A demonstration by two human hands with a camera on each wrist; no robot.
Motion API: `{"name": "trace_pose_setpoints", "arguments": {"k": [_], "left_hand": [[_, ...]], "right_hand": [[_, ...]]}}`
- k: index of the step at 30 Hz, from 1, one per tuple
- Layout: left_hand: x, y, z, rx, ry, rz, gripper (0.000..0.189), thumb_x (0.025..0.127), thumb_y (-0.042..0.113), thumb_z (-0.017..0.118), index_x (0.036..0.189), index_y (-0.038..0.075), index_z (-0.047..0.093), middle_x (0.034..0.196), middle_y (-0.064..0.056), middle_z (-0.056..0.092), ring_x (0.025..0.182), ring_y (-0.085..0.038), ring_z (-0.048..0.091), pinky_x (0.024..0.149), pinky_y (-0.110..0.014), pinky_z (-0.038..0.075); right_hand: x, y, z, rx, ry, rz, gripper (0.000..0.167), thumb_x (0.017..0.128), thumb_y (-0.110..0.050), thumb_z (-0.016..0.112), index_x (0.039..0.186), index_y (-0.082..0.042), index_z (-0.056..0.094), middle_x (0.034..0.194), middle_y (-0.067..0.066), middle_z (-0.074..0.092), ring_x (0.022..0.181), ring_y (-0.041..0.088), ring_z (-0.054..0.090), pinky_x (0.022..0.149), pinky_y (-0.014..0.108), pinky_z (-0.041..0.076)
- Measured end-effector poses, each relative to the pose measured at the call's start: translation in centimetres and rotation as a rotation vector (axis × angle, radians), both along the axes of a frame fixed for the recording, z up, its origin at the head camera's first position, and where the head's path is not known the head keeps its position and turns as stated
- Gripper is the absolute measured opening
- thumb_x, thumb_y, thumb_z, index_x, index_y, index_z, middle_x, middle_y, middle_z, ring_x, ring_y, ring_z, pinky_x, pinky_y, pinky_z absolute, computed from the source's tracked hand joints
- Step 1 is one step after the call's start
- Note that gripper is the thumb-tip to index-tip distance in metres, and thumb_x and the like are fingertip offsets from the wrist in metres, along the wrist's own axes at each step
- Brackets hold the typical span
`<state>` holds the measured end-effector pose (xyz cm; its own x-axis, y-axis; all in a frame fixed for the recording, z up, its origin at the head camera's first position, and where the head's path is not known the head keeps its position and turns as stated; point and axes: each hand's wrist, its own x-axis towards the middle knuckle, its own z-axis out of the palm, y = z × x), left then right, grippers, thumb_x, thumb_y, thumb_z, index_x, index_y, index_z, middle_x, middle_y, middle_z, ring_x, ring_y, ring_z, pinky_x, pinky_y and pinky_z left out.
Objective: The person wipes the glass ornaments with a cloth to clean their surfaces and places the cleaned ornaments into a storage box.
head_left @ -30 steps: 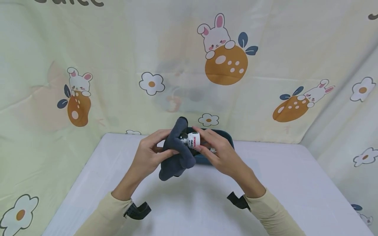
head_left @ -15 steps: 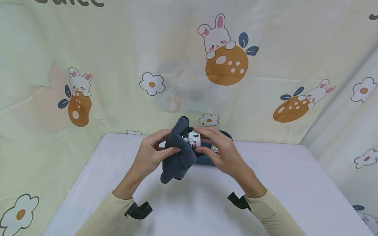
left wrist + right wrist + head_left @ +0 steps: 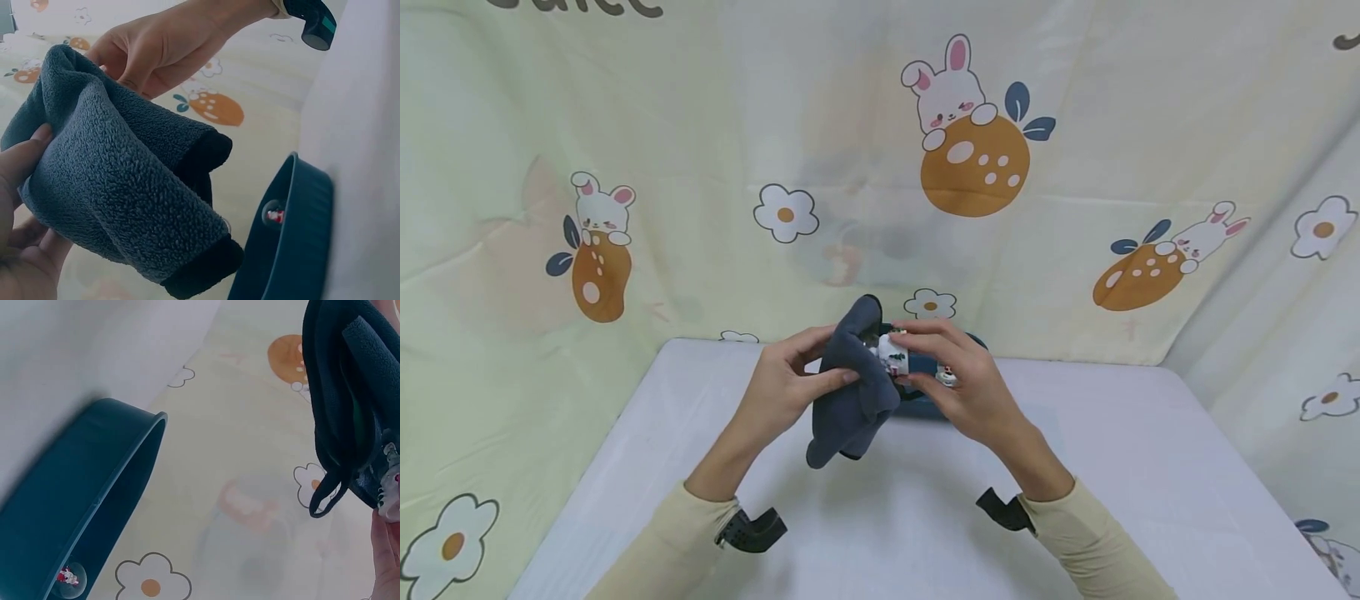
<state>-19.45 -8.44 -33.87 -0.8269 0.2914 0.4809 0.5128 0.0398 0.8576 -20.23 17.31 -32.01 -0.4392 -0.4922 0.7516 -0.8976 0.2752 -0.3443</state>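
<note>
A small snow globe (image 3: 892, 355) with a white printed base lies on its side in the air, its clear dome tucked into a dark blue-grey towel (image 3: 850, 412). My left hand (image 3: 786, 387) grips the folded towel around the dome, thumb on the near side. From the right, my right hand (image 3: 966, 375) pinches the white base between thumb and fingers. Thick terry pile shows on the towel (image 3: 112, 169) in the left wrist view, where it hides the globe. At the right wrist view's edge, part of the base (image 3: 390, 494) is visible beside the towel.
Behind the hands, a dark teal bin (image 3: 925, 408) stands on the white table (image 3: 880, 525) near the patterned curtain (image 3: 700, 233). Inside the bin is another snow globe (image 3: 273, 214) with a small red-and-white figure.
The base has turned in my right fingers: its red lettering has rolled out of view and a dark tree print now shows. The towel has shifted slightly; my left hand keeps its grip.
</note>
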Motion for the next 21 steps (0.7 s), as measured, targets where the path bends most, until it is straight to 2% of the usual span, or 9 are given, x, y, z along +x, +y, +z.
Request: {"name": "trace_pose_setpoints", "arguments": {"k": [5, 9, 16, 21], "left_hand": [[-0.09, -0.12, 0.09, -0.034, -0.041, 0.002, 0.051, 0.087, 0.008, 0.081, 0.135, 0.013, 0.066, 0.123, -0.006, 0.071, 0.112, -0.02, 0.068, 0.086, -0.035, 0.062], [-0.07, -0.18, 0.12, -0.037, -0.063, 0.002, 0.051, 0.088, 0.01, 0.08, 0.136, 0.013, 0.065, 0.123, -0.006, 0.071, 0.114, -0.021, 0.068, 0.087, -0.034, 0.061], [-0.14, 0.13, -0.12, 0.012, -0.019, -0.01, 0.05, 0.087, 0.004, 0.08, 0.135, 0.01, 0.066, 0.123, -0.008, 0.071, 0.113, -0.02, 0.068, 0.085, -0.034, 0.062], [-0.11, 0.2, -0.32, 0.044, 0.024, -0.012, 0.051, 0.085, 0.0, 0.08, 0.134, 0.008, 0.066, 0.126, -0.007, 0.07, 0.111, -0.021, 0.068, 0.082, -0.035, 0.063]], "right_hand": [[-0.25, 0.05, -0.14, 0.003, 0.045, 0.024, 0.055, 0.075, 0.015, 0.081, 0.124, -0.006, 0.069, 0.131, 0.017, 0.061, 0.122, 0.03, 0.06, 0.105, 0.024, 0.049], [-0.43, -0.01, -0.17, 0.002, 0.087, 0.047, 0.056, 0.073, 0.016, 0.082, 0.124, -0.006, 0.069, 0.131, 0.018, 0.061, 0.117, 0.029, 0.063, 0.1, 0.021, 0.052], [-0.38, -0.17, 0.0, -0.009, 0.104, 0.033, 0.06, 0.075, 0.014, 0.081, 0.13, -0.007, 0.069, 0.131, 0.018, 0.062, 0.121, 0.03, 0.061, 0.101, 0.021, 0.05], [-0.33, -0.25, -0.02, -0.02, 0.112, 0.021, 0.062, 0.072, 0.015, 0.083, 0.128, -0.006, 0.07, 0.13, 0.017, 0.064, 0.122, 0.03, 0.062, 0.102, 0.023, 0.051]]}}
